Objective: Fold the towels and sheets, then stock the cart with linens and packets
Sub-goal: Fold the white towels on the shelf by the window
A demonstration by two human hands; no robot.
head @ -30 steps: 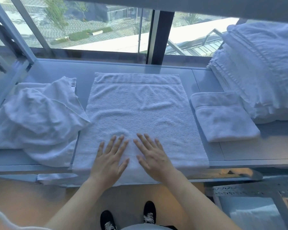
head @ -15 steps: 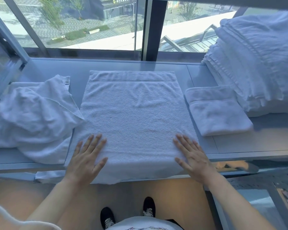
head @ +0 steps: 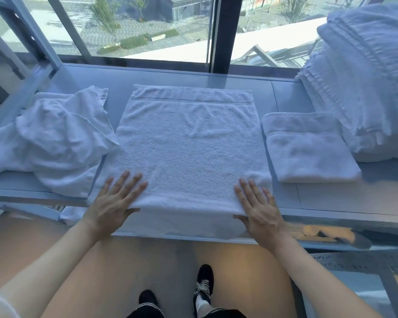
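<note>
Item: white towel (head: pixel 189 148), spread flat on the table (head: pixel 161 76), its near edge draped over the table lip; it lies directly ahead of and between both sets of fingers.

Left hand (head: pixel 112 203): fingers straight and splayed on top of the near left corner, thumb tucked under the hanging edge; a loose pinch of the fold, not a clench.

Right hand (head: pixel 260 211): same attitude at the near right corner; fingers flat on top, thumb below the edge.

Step judged in hand: taking up the near edge to fold it away toward the window; to do it well, lift both corners together, keep the edge taut between the hands, lay it square on the far hem, then smooth outward from the centre; the small ripple just beyond the right fingers wants flattening first.

Adjacent: crumpled towels (head: pixel 53 138) left of the left fingers, overlapping the spread towel's left edge; one folded towel (head: pixel 306 148) just right of the right fingers; tall folded stack (head: pixel 363 76) beyond that.

Not determinable: cart and packets, none in view; the stack is cut off at the right and top; how far the draped edge hangs is unclear; objects at lower right too blurred to name.
</note>
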